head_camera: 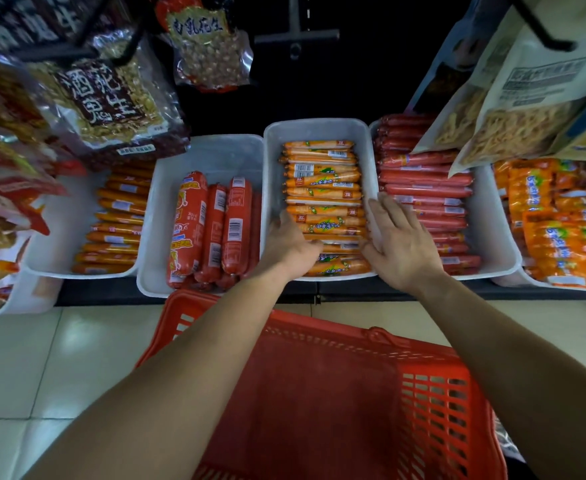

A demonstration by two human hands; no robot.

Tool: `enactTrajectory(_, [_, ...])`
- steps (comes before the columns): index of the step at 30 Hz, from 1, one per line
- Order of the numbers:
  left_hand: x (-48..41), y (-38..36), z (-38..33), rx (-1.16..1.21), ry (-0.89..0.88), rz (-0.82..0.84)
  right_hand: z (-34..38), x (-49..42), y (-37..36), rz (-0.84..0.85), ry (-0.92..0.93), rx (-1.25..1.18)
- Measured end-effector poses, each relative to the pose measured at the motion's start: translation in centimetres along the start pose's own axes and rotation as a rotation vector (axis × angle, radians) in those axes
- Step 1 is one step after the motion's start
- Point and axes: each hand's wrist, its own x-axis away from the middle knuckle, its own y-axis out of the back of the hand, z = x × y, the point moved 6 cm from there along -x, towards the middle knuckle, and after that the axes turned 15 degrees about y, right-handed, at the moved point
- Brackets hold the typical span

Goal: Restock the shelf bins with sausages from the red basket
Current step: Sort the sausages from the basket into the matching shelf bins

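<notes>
Head view: snack bags [111,102] hang over the shelf at upper left, a small peanut bag [211,46] hangs at top centre, and pale bags [527,105] at upper right droop over the far end of the right bin [492,220], hiding part of its thin red sausages [423,178]. The row of white bins holds, from the left: the left bin [59,237] with slim orange sausages [118,223]; the second bin [211,154] with thick red sausages [215,223] lying lengthwise; the middle bin [319,128] with corn sausages [322,188] stacked crosswise; the right bin; and orange packs [561,220] at the far right. The left hand [293,242] is inside the middle bin, bent down onto the near corn sausages; whether it grips one cannot be told. The right hand [400,242] has its fingers [393,209] straight and spread over that bin's right wall, thumb touching the near sausages. The red basket [433,410] stands on the tiled floor [42,358] under both forearms, its red bottom showing.
</notes>
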Motion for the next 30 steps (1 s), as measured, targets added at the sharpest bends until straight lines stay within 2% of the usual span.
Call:
enactTrajectory(6, [-0.1, -0.8, -0.4, -0.054, 0.041, -0.038, 0.4, 0.7, -0.8, 0.02, -0.024, 0.002])
enactTrajectory(10, [-1.3, -0.5, 0.0, 0.061, 0.033, 0.028, 0.3, 0.6, -0.8, 0.001, -0.022, -0.023])
enactTrajectory(14, [-1.5, -0.4, -0.8, 0.123, 0.043, -0.052, 0.2, -0.2, -0.4, -0.051, -0.049, -0.061])
enactTrajectory(17, [-2.1, -0.4, -0.6, 0.247, 0.072, -0.036, 0.3, -1.5, -0.1, -0.06, -0.024, -0.047])
enactTrajectory(30, [-2.8, -0.8, -0.4, 0.329, 0.067, -0.044, 0.5, -2.5, -0.9, -0.048, -0.031, -0.02])
